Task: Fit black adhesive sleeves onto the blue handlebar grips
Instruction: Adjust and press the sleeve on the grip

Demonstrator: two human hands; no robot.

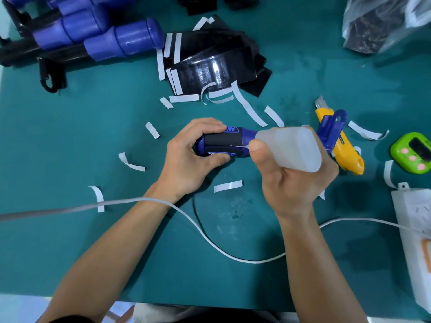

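A blue handlebar grip (242, 132) with a black sleeve (222, 138) wrapped around its middle lies level above the table centre. My left hand (191, 157) grips its left end, fingers curled over the top and thumb under it. My right hand (291, 180) holds the grip's translucent white end cover (293, 148), thumb tip against a thin white strip at the sleeve's edge. A heap of flat black adhesive sleeves (214, 64) with white backing strips lies behind. More blue grips (121, 40) on black bars sit at the far left.
Peeled white backing strips (250, 108) litter the green mat. A yellow utility knife (338, 141) under a blue clip lies right of my hands, with a green timer (412, 152) and white power strip (415, 241) further right. A white cable (210, 243) crosses my forearms. A plastic bag (382, 22) sits top right.
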